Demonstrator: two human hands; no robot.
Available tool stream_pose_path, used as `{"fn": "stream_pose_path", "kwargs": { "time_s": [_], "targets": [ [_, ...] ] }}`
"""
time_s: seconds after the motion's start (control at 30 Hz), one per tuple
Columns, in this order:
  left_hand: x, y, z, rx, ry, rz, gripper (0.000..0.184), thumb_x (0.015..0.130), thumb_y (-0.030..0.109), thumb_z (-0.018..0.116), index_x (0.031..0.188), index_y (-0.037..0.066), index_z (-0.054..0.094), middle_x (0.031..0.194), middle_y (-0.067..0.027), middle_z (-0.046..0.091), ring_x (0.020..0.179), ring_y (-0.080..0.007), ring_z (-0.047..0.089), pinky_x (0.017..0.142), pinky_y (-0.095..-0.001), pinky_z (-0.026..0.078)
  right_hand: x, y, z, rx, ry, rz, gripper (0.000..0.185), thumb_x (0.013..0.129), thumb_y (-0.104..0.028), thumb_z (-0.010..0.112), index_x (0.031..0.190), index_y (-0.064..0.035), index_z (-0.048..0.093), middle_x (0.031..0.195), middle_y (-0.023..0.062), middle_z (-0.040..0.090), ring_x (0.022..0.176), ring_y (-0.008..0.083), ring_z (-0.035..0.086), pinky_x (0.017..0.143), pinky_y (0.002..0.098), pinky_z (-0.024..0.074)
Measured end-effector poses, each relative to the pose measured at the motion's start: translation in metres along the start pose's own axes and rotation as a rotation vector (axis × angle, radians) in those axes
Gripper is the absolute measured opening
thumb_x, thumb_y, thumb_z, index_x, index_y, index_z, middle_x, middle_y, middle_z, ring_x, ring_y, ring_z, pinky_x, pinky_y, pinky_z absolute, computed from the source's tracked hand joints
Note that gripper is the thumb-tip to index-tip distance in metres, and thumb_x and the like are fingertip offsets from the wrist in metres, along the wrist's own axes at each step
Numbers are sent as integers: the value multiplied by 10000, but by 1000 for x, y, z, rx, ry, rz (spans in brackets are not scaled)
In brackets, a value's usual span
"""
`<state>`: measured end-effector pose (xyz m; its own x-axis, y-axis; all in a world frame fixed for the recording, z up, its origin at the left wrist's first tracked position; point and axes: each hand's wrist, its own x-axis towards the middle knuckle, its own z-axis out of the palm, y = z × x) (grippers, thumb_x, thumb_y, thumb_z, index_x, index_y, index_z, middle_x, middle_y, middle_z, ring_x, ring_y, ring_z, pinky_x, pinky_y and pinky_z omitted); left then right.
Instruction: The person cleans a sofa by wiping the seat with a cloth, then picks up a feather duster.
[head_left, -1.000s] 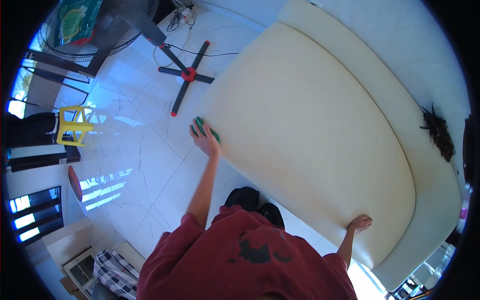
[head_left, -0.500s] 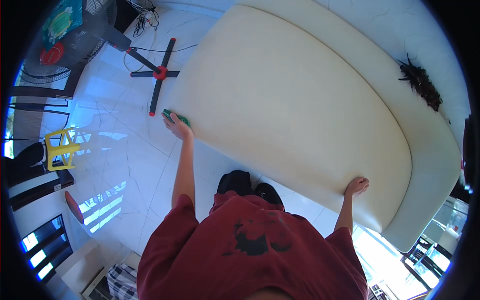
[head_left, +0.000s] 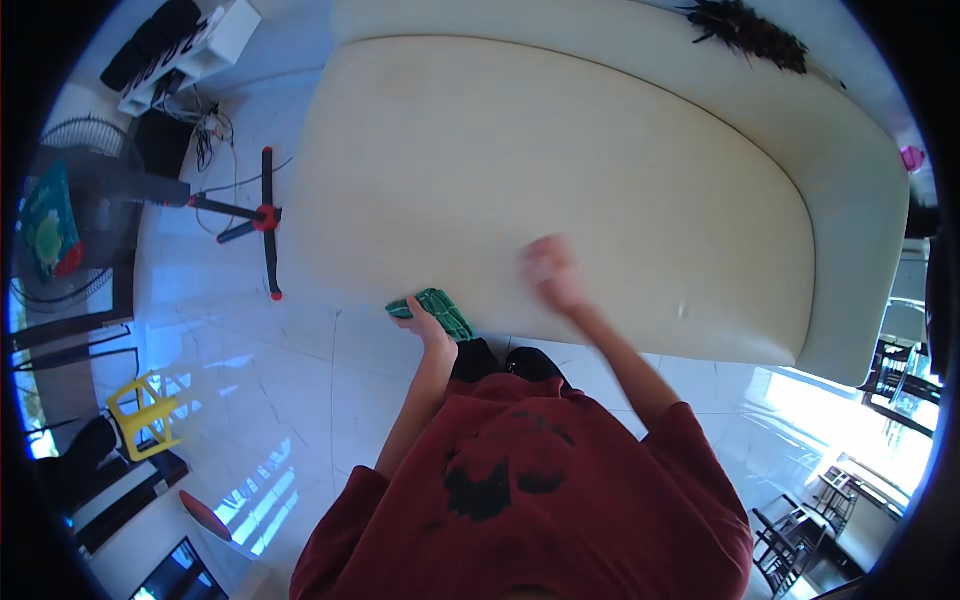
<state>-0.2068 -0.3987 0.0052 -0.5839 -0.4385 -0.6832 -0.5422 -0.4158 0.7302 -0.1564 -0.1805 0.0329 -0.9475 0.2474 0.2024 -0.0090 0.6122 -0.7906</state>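
My left hand [head_left: 428,325] is closed around a folded green checked cloth [head_left: 442,310] at the front edge of the cream sofa seat [head_left: 480,160]. The thumb lies over the cloth. Over the front middle of the seat, my right hand [head_left: 552,274] is smeared by motion, so its fingers are not clear. I cannot tell whether it touches the seat.
A standing fan [head_left: 90,210] with crossed legs [head_left: 265,218] stands left of the sofa, near loose cables [head_left: 212,130]. Farther down on the left is a yellow stool [head_left: 145,418]. A dark feathery bundle [head_left: 750,35] lies along the sofa back.
My left hand has come right with the cloth, closer to my body. The right hand has swung left from the seat's right end to its middle. The view has turned.
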Motion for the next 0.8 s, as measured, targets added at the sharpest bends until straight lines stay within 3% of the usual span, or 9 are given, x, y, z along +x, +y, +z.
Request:
{"fn": "stream_pose_path", "kwargs": {
  "time_s": [0.03, 0.07, 0.13, 0.33, 0.47, 0.53, 0.6, 0.73, 0.8],
  "targets": [
    [-15, 4, 5, -36, -22, -53, 598, 974, 432, 439, 1459, 181, 195, 1415, -93, 350, 1207, -252, 471, 982, -446, 436, -8, -18, 53, 139, -335, -60, 249, 798, -97, 603, 1045, -78, 581, 996, 128, 546, 943, 299, 555, 826, 416, 476],
    [-1, -5, -9, -43, -27, -33, 598, 974, 432, 439, 1459, 181, 195, 1415, -93, 350, 1207, -252, 471, 982, -446, 436, -9, -60, 81, 53, -368, -519, 303, 793, -139, 602, 1090, -87, 580, 1077, 115, 542, 993, 292, 547, 874, 413, 465],
    [49, -26, -49, -456, -663, -387, 549, 976, 487, 377, 1432, 198, 274, 1435, -97, 326, 1252, -274, 446, 1013, -465, 410, -4, -82, 82, 83, -545, -617, 357, 779, -171, 631, 1126, -98, 584, 1141, 86, 545, 1058, 264, 527, 942, 390, 430],
    [-11, 53, -52, 127, -508, -341, 620, 957, 508, 396, 1419, 101, 325, 1335, -192, 485, 1230, -398, 475, 1053, -473, 372, -23, -48, 101, -304, -399, -717, 495, 775, -259, 655, 1240, -132, 541, 1214, 55, 516, 1145, 222, 479, 1003, 419, 348],
    [28, 70, -64, 834, -665, -22, 552, 927, 424, 498, 1349, 71, 453, 1308, -184, 514, 1009, -402, 600, 914, -493, 453, -21, -39, 108, -390, -362, -737, 484, 789, -309, 647, 1234, -138, 566, 1328, 74, 479, 1279, 237, 415, 1115, 465, 256],
    [61, 73, -66, 1111, -543, 803, 435, 894, 293, 549, 1245, 38, 531, 1209, -228, 554, 1062, -397, 571, 907, -496, 451, -1, -52, 132, -421, -305, -847, 513, 783, -328, 658, 1255, -152, 559, 1381, 83, 442, 1318, 243, 380, 1127, 497, 229],
    [82, 83, -53, 1044, -416, 1096, 383, 871, 207, 557, 1218, 49, 532, 1209, -236, 529, 1165, -387, 498, 948, -489, 427, 8, -70, 153, -466, -263, -926, 543, 778, -346, 669, 1277, -167, 553, 1434, 91, 406, 1358, 250, 345, 1139, 530, 202],
    [112, 102, -12, 1082, -213, 1245, 458, 902, 238, 547, 1336, 123, 459, 1407, -173, 373, 1288, -417, 353, 1064, -562, 278, 4, -86, 159, -606, -446, -673, 527, 814, -327, 628, 1323, -230, 530, 1486, 105, 350, 1402, 240, 291, 1141, 565, 186],
    [119, 111, -6, 1168, -233, 1219, 502, 922, 293, 518, 1388, 142, 406, 1452, -174, 318, 1333, -426, 293, 1082, -586, 232, -17, -60, 142, -767, -222, -782, 590, 772, -342, 673, 1337, -265, 520, 1493, 106, 338, 1402, 270, 289, 1136, 572, 193]
  ]
}}
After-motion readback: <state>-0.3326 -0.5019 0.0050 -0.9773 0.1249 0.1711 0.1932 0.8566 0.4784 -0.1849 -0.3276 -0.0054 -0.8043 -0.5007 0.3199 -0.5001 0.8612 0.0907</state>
